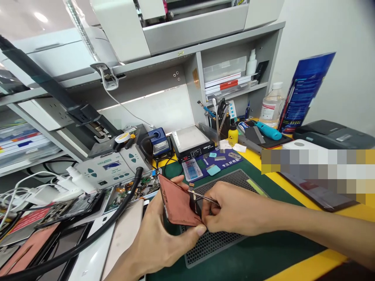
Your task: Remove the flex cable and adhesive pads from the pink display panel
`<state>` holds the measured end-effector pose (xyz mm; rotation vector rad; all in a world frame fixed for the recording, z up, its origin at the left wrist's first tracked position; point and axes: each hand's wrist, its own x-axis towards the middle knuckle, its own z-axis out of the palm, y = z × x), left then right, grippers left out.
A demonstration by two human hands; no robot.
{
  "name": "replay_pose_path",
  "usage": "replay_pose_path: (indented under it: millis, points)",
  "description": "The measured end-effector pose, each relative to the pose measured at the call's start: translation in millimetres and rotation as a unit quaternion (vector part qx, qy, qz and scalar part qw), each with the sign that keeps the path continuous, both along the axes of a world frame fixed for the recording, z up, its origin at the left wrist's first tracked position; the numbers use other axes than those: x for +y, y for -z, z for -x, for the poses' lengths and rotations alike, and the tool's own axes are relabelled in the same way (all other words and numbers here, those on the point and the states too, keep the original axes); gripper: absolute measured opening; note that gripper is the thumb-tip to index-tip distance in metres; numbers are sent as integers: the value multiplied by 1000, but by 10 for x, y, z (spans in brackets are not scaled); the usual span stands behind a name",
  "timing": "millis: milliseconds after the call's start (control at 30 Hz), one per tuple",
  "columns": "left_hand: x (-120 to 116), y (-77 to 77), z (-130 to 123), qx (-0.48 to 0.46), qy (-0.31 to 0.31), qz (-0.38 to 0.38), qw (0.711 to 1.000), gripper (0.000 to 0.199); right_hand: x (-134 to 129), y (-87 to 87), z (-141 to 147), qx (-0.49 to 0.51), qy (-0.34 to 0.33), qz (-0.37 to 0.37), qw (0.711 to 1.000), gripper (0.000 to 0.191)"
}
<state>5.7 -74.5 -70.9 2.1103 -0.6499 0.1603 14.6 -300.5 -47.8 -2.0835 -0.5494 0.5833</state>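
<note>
My left hand (164, 230) grips a phone screen panel (180, 203) by its edges, thumb at the lower corner and fingers behind the far side. Its reddish-pink face is tilted up toward me. A dark flex cable (192, 201) sticks out at the panel's right edge. My right hand (225, 207) is closed around metal tweezers (205, 196), whose tips are at the cable's upper end. Whether the tips pinch the cable is too small to tell. Both hands are over a black perforated mat (216, 244) on a green work mat (263, 257).
Behind stand a small heating plate (190, 138), a blue soldering station (161, 144) and a yellow bottle (233, 134). A black hose (117, 218) crosses the left side over phone parts and a tray of circuit boards (129, 191). A dark phone (319, 191) lies right.
</note>
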Motion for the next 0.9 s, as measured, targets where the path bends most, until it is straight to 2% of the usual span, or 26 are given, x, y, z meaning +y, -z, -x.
replay_pose_path:
  millis: [233,367,500,733,900]
  points:
    - [10,28,-13,-2,-7,-25,1000,59,42,-9,13,11,21,-3,1000,10]
    - [-7,5,-22,-11,-4,-46,999,59,54,23,4,21,29,-12,999,10]
    - [-19,-23,-21,-9,11,-78,997,45,43,44,-11,27,28,-21,999,8]
    - [-39,-32,-1,4,-4,-68,998,60,36,35,-29,50,18,-31,998,11]
    - [-50,-100,-12,-6,28,-83,996,34,42,25,-49,65,11,-42,997,11]
